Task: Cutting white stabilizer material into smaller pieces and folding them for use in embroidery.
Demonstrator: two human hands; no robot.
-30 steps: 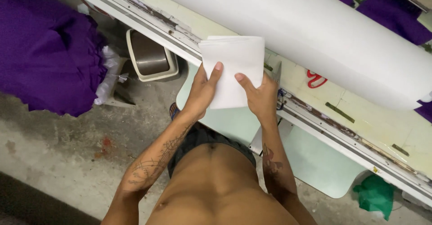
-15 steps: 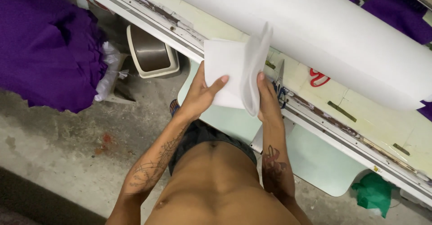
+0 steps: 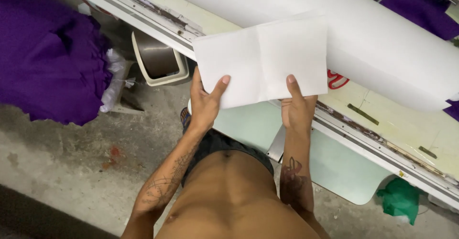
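Flat white square sheet of paper-like cloth (image 3: 262, 59), opened out, w/ a fold line down the middle, held up over the near edge of the long pale tabletop (image 3: 406, 124). Left hand (image 3: 204, 104) closed on the sheet's bottom left part, thumb on top, fingers hidden behind. Right hand (image 3: 296, 107) closed on the bottom right part, thumb up on the sheet too. Both hands near each other, apart by a small gap.

Just behind the sheet, a big white roll of cloth (image 3: 382, 43) lying across the tabletop, top left to right. Red mark (image 3: 337, 79) on the tabletop, peeking out beside the sheet's right corner, partly hidden by the roll. Small dark strips (image 3: 363, 114) on the tabletop further right.

Left on the grey concrete floor (image 3: 71, 157): big heap of purple cloth (image 3: 48, 57). Next to it a cream square bin (image 3: 160, 59), tucked under the tabletop edge. More purple cloth top right (image 3: 420, 9). Green crumpled bag (image 3: 400, 199) on the floor, bottom right. Pale green flat board (image 3: 334, 162) under the tabletop, btw the arms and the green bag.
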